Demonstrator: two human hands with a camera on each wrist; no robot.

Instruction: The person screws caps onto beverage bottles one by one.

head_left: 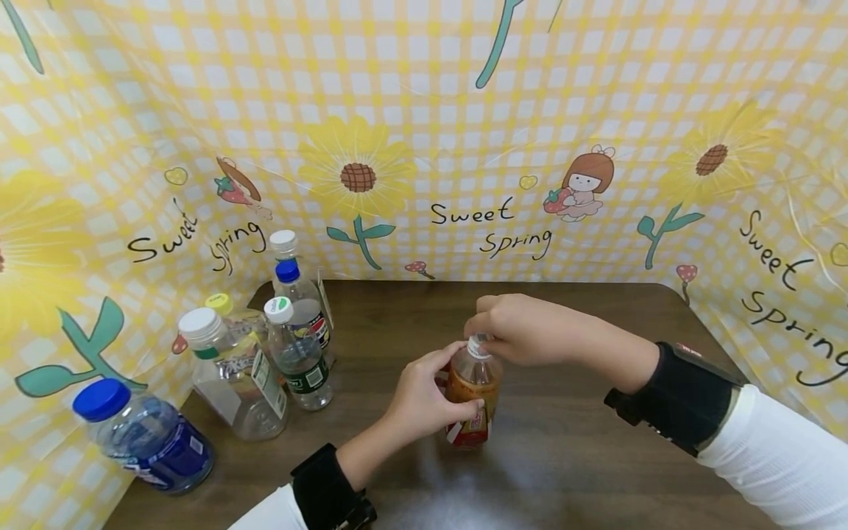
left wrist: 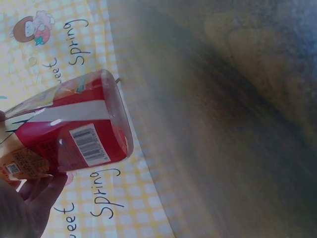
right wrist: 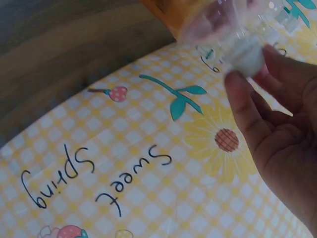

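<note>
A clear plastic drink bottle (head_left: 473,383) with an orange and red label stands near the middle of the brown table. My left hand (head_left: 424,394) grips it around the body, thumb across the front. In the left wrist view the bottle (left wrist: 94,126) shows its red lower label, a barcode and the base. At the top, my right hand (head_left: 530,327) pinches the white cap (head_left: 478,346) between thumb and fingers. The right wrist view has the cap (right wrist: 246,58) between the fingertips of the right hand (right wrist: 287,124), at the bottle's neck.
Several capped plastic bottles stand at the left: a blue-capped jar-like bottle (head_left: 159,442), a large white-capped bottle (head_left: 245,390), a green-labelled bottle (head_left: 305,368) and others behind. A yellow checked cloth (head_left: 424,110) hangs around the brown table (head_left: 596,456).
</note>
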